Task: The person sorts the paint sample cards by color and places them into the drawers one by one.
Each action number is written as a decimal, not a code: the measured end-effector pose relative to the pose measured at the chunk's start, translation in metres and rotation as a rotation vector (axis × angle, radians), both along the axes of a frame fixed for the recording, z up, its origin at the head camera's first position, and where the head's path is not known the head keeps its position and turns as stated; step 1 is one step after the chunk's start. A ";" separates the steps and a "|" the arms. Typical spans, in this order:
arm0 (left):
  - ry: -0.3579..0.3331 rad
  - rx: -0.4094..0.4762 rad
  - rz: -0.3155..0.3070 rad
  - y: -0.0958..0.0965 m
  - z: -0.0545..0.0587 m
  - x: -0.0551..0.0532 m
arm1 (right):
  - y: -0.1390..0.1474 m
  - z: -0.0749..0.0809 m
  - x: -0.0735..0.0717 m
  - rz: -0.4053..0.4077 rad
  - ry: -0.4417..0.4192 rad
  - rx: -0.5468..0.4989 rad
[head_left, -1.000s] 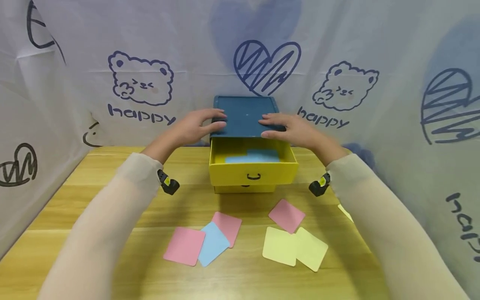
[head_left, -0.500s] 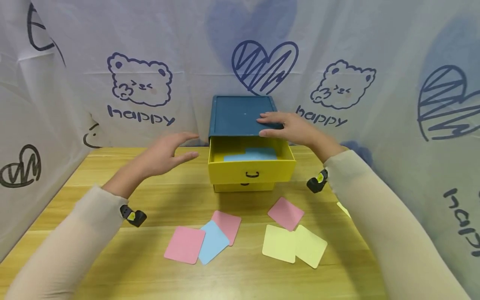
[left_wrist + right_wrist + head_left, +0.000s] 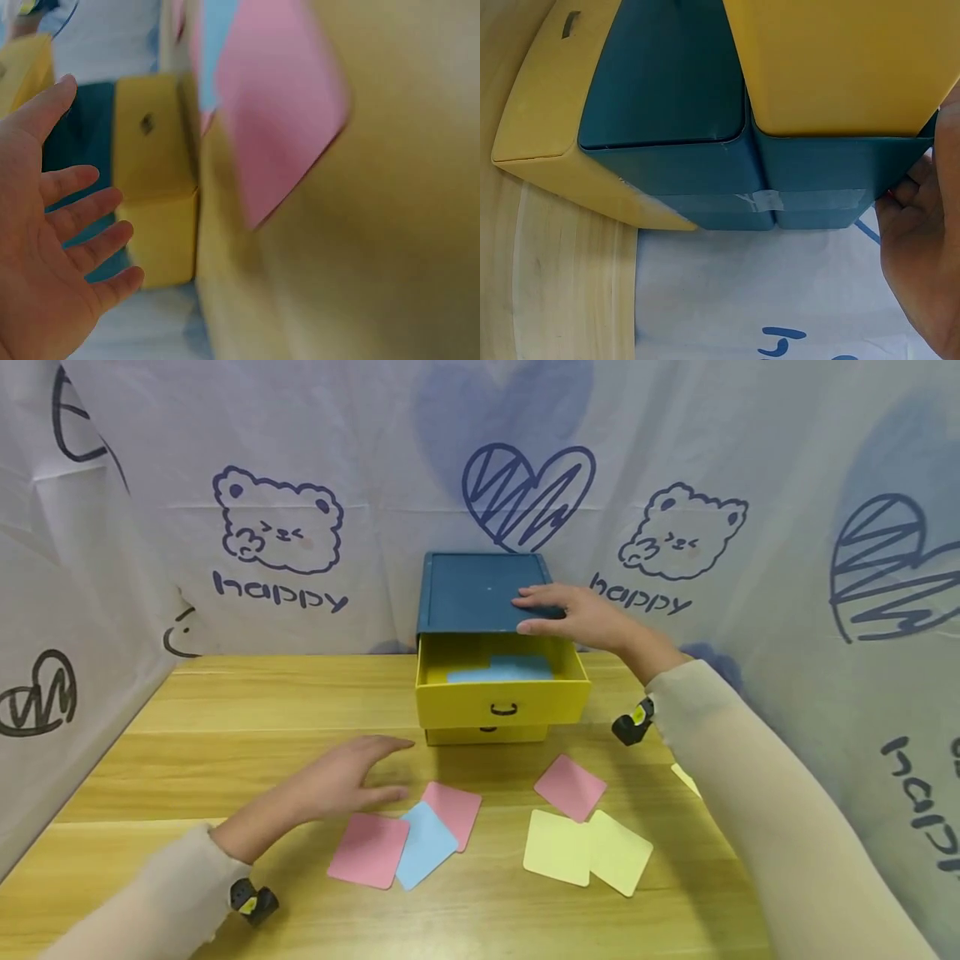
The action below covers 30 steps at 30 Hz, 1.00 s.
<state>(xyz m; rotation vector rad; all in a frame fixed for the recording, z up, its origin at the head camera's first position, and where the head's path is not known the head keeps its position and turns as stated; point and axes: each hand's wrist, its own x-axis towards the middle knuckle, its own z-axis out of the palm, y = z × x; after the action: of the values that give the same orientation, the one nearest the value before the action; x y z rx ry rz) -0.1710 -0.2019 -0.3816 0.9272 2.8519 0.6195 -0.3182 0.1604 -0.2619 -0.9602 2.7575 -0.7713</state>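
Observation:
A small blue-teal drawer cabinet [image 3: 480, 585] stands at the back of the table. Its yellow upper drawer [image 3: 457, 702] is pulled out, with blue cards [image 3: 521, 668] lying inside. Below it shows a yellow lower drawer [image 3: 450, 737], also drawn out in the right wrist view. My right hand [image 3: 585, 614] rests on the cabinet's top right edge, fingers extended. Over the table's left part, my left hand [image 3: 341, 782] has its fingers spread and holds nothing. Just beneath it lie a pink card [image 3: 367, 856], a blue card [image 3: 425, 847] and another pink card [image 3: 461, 810], overlapping.
On the right lie a pink card [image 3: 570, 787] and two overlapping yellow cards [image 3: 557, 849]. A further yellow card [image 3: 686, 780] is partly hidden by the right sleeve. A printed white curtain [image 3: 397, 460] hangs behind the wooden table [image 3: 225, 718].
My left hand has come off the cabinet's top left edge and moved down and toward me, over the left cards. The right hand stays on the cabinet.

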 end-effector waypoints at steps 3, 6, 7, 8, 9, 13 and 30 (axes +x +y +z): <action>-0.040 -0.027 -0.027 0.008 -0.015 0.010 | 0.000 -0.001 0.000 0.000 -0.001 0.001; -0.035 -0.068 -0.064 0.014 -0.027 0.017 | 0.000 -0.001 -0.001 0.000 0.003 0.005; -0.020 -0.081 -0.078 0.015 -0.030 0.019 | 0.000 -0.001 -0.001 0.000 0.005 0.005; -0.003 -0.094 -0.088 0.017 -0.033 0.021 | 0.000 -0.001 -0.001 0.000 0.006 0.004; 0.007 -0.103 -0.093 0.018 -0.036 0.024 | 0.000 -0.001 -0.001 0.000 0.010 0.007; 0.024 -0.143 -0.085 0.025 -0.044 0.033 | 0.001 -0.002 -0.001 0.002 0.024 0.009; 0.091 -0.212 -0.115 0.028 -0.047 0.051 | 0.001 -0.004 0.000 0.006 0.031 -0.006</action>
<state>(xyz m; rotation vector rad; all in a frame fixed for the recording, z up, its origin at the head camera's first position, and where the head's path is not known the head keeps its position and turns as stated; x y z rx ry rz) -0.1202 -0.1743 -0.4285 1.0981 2.8443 0.2630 -0.3184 0.1610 -0.2662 -0.9894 2.7787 -0.7704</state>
